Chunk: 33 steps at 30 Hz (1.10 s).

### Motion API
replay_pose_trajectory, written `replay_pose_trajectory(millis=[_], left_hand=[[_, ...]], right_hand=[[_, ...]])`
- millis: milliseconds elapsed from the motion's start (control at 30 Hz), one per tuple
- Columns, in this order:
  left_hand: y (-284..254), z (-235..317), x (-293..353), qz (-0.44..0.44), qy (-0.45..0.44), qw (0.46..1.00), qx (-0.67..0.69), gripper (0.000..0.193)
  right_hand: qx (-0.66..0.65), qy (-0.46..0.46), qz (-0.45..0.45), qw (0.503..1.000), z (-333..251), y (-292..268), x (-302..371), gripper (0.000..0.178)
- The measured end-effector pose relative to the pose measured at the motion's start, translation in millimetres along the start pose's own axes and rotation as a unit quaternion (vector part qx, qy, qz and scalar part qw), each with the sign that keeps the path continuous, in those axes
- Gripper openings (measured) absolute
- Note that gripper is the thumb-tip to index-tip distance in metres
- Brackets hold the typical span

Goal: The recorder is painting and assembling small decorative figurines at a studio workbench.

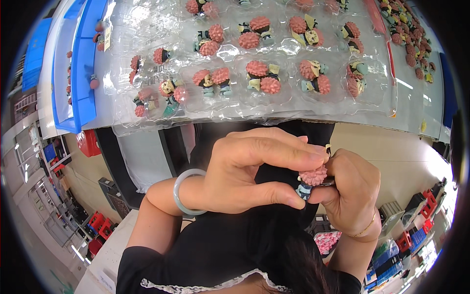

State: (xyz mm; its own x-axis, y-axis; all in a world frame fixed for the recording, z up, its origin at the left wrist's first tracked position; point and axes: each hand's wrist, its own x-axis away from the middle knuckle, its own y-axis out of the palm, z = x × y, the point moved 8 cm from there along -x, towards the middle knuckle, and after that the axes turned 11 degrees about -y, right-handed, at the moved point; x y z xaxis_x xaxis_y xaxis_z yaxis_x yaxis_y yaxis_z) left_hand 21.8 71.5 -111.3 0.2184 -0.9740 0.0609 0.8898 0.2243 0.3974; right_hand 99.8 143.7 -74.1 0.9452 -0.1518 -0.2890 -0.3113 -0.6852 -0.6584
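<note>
Left hand [259,169] has the pink-topped figurine [313,176] pinched just off the counter [413,112]; right hand [353,188] curls beside it, can't tell on what. Slack pinch = dropped figurine, tbh.

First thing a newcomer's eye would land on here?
Probably the small pink-haired figurine, right of centre, pinched between thumb and fingers of the left hand, with the right hand close against it. Next, the clear plastic tray of similar figurines across the top, then the bright blue bin at upper left.
</note>
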Motion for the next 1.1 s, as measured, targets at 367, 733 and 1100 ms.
replay_pose_trajectory(millis=[367,733,1100], left_hand=[[-3.3,-2.1,-1.0,0.007,-0.024,0.998,-0.052,0.048],[-1.7,-0.5,1.5,0.004,-0.011,0.998,-0.058,0.049],[-1.1,9.4,2.1,0.02,0.02,0.987,-0.16,0.045]], right_hand=[[0.038,0.002,-0.043,0.998,2.3,3.5,-0.8,0.034],[-0.017,-0.054,-0.014,0.998,-0.7,3.1,0.7,0.034],[0.059,-0.023,-0.019,0.998,-0.9,1.5,3.3,0.036]])
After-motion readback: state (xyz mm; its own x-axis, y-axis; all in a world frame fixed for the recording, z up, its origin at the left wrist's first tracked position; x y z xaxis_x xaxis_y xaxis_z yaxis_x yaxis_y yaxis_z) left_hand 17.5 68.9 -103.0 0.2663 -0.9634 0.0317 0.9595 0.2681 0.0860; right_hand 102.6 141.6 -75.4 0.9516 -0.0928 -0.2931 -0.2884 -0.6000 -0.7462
